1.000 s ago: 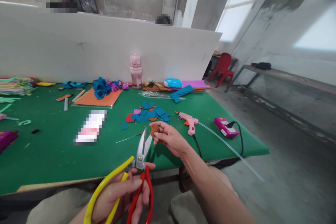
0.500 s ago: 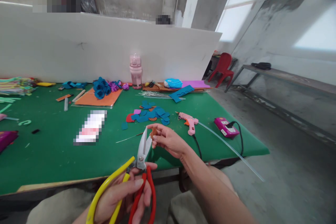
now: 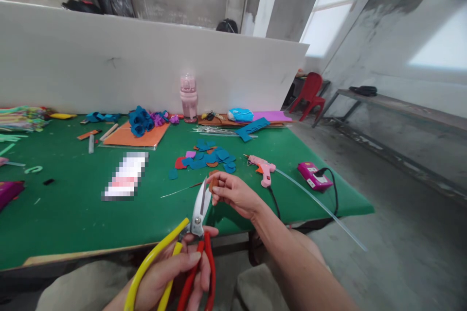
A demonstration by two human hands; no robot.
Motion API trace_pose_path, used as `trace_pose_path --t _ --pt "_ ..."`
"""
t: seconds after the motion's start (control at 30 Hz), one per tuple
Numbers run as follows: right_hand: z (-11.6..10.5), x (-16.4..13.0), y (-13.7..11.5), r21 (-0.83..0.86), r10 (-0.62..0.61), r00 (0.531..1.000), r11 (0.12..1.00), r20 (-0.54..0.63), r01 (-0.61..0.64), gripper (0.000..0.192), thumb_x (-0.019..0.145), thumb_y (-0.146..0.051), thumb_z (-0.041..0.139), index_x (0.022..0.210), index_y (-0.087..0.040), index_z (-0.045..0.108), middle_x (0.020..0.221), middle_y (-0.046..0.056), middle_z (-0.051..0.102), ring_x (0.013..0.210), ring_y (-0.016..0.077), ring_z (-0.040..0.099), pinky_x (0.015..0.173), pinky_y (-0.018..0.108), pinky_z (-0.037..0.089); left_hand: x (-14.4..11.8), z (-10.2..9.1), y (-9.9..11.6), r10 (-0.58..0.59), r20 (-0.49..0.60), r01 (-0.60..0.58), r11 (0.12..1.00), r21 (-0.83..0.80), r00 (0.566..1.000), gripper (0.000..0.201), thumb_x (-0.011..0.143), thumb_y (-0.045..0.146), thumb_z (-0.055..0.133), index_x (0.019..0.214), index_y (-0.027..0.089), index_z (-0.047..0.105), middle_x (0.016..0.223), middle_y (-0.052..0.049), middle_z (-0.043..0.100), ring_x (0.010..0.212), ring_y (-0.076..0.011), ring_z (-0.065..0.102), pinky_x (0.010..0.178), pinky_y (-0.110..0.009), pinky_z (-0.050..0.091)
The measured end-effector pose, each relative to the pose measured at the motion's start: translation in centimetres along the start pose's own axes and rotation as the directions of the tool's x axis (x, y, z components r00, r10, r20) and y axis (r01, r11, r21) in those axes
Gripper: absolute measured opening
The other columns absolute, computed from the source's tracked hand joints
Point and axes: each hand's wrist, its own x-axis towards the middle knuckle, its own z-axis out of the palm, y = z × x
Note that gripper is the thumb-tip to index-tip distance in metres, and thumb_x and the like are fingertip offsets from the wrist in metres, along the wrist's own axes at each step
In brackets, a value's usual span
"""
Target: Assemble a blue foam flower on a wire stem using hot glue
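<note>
My left hand [image 3: 171,274] grips a pair of scissors [image 3: 199,218] by their yellow and red handles, blades pointing up and away. My right hand [image 3: 233,193] pinches a small brown felt piece [image 3: 213,183] right at the blade tips. Both hands hover over the near edge of the green table [image 3: 73,214]. Just beyond lies a heap of blue and red felt cut-outs [image 3: 206,158].
A pink glue gun [image 3: 263,167] with a clear glue stick lies to the right, beside a magenta power strip [image 3: 314,177]. Farther back are a pink bottle [image 3: 188,98], blue felt roses [image 3: 140,121] on an orange sheet, thin wires, and a white partition board.
The right hand has brought the brown felt piece down and left against the scissor blades. The scissor handles have drawn closer together.
</note>
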Motion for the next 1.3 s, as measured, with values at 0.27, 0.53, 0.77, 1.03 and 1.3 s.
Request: trace_pose_path --t 0.27,0.53,0.77,1.03,1.3 --pt "-0.3 0.0 0.3 0.03 0.018 0.998 0.999 -0.052 -0.016 0.025 0.068 -0.028 0.067 0.084 -0.016 0.052 0.07 -0.003 0.053 0.055 0.0059 0.049 0.059 0.024 0.046 0.1 -0.4 0.1 -0.016 0.024 0.017 0.999 -0.028 1.0 0.045 0.084 0.027 0.039 0.128 0.019 0.031 0.063 -0.002 0.059 0.041 -0.0123 0.056 0.036 -0.02 0.041" --pt "-0.1 0.0 0.2 0.021 0.014 0.999 1.0 -0.037 -0.013 0.023 0.068 -0.027 0.066 0.082 -0.015 0.052 0.072 -0.002 0.053 0.055 0.0056 0.049 0.059 0.024 0.045 0.1 -0.3 -0.1 -0.02 -0.016 0.02 1.0 -0.002 1.0 0.043 0.085 0.027 0.038 0.126 0.019 0.03 0.071 -0.004 0.061 0.035 -0.0083 0.052 0.033 -0.017 0.039" --pt "-0.3 0.1 0.5 0.014 0.029 0.998 0.999 -0.047 -0.028 0.026 0.068 -0.028 0.067 0.086 -0.016 0.053 0.069 -0.003 0.052 0.056 0.006 0.05 0.059 0.022 0.044 0.4 -1.0 -1.3 -0.013 -0.047 0.012 1.0 -0.021 0.999 0.042 0.084 0.032 0.04 0.124 0.021 0.035 0.062 -0.001 0.06 0.027 -0.0068 0.045 0.027 -0.015 0.035" --pt "-0.2 0.1 0.5 -0.005 0.019 0.999 1.0 -0.05 -0.019 0.023 0.068 -0.027 0.066 0.083 -0.016 0.053 0.069 -0.003 0.052 0.055 0.0057 0.05 0.058 0.023 0.045 0.2 -0.6 -1.0 -0.013 -0.067 0.011 1.0 -0.022 0.998 0.044 0.084 0.031 0.04 0.126 0.018 0.032 0.061 -0.002 0.06 0.028 -0.0074 0.047 0.03 -0.017 0.039" --pt "-0.2 0.1 0.6 -0.003 0.043 0.997 0.999 -0.065 -0.043 0.027 0.068 -0.028 0.066 0.088 -0.017 0.052 0.069 -0.004 0.052 0.054 0.0064 0.052 0.058 0.023 0.044 0.1 0.2 -0.3 -0.031 -0.076 0.032 0.999 0.013 0.997 0.042 0.086 0.028 0.035 0.126 0.017 0.033 0.055 -0.001 0.058 0.031 -0.0086 0.049 0.031 -0.016 0.037"
